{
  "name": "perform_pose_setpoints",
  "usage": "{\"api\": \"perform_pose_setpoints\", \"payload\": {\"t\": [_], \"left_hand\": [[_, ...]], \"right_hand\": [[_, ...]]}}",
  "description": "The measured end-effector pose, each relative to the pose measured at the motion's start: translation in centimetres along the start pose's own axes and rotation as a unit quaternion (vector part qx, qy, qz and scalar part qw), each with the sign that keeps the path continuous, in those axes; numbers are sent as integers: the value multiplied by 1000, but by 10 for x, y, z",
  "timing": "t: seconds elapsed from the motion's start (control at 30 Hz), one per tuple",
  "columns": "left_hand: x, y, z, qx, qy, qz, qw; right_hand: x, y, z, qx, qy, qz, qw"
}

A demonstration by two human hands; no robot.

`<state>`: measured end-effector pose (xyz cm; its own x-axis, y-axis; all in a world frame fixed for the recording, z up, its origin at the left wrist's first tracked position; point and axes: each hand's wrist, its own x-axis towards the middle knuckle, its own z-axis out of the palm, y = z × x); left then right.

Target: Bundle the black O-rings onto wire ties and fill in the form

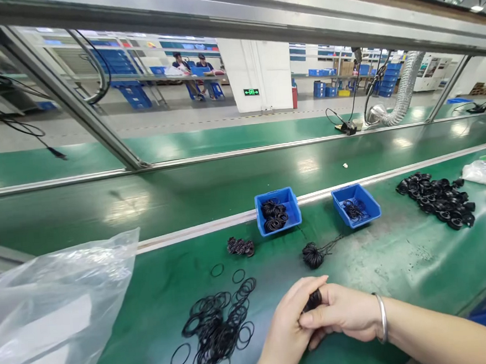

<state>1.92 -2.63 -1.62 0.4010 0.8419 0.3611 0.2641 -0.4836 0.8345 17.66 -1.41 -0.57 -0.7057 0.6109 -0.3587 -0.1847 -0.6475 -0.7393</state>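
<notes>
My left hand (284, 323) and my right hand (347, 310) are closed together at the front of the green bench. Between their fingers shows a small black rounded part (313, 300), mostly covered, so its exact kind is unclear. My right wrist wears a silver bangle. Left of my hands lies a loose pile of thin black rubber rings (220, 330), with a few single rings around it. Just beyond my hands sits a bundle of black rings (313, 256) with strands trailing to the right. Another small black cluster (240, 247) lies farther left.
Two blue bins (297, 214) (370, 217) hold black rings along the bench's back rail. A heap of black round parts (439, 199) lies at right, near a clear bag (481, 171). Plastic sheeting (47, 306) covers the left. A metal frame (232, 22) crosses overhead.
</notes>
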Motion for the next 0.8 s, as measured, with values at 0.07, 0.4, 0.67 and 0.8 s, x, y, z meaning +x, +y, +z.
{"api": "perform_pose_setpoints", "payload": {"t": [0.07, 0.4, 0.67, 0.8], "left_hand": [[-1, 0, -1, -13, -2, 24, 1000], [-6, 0, 1, -30, 19, -65, 997], [-7, -1, -6, -37, 0, -57, 998], [-2, 2, -10, -77, -26, -43, 996]], "right_hand": [[-2, 2, 2, 2, 16, 10, 1000], [-3, 8, 22, 80, 101, -11, 992], [-5, 7, 32, 58, 107, -15, 992], [-13, -4, 28, 47, 23, 6, 999]]}}
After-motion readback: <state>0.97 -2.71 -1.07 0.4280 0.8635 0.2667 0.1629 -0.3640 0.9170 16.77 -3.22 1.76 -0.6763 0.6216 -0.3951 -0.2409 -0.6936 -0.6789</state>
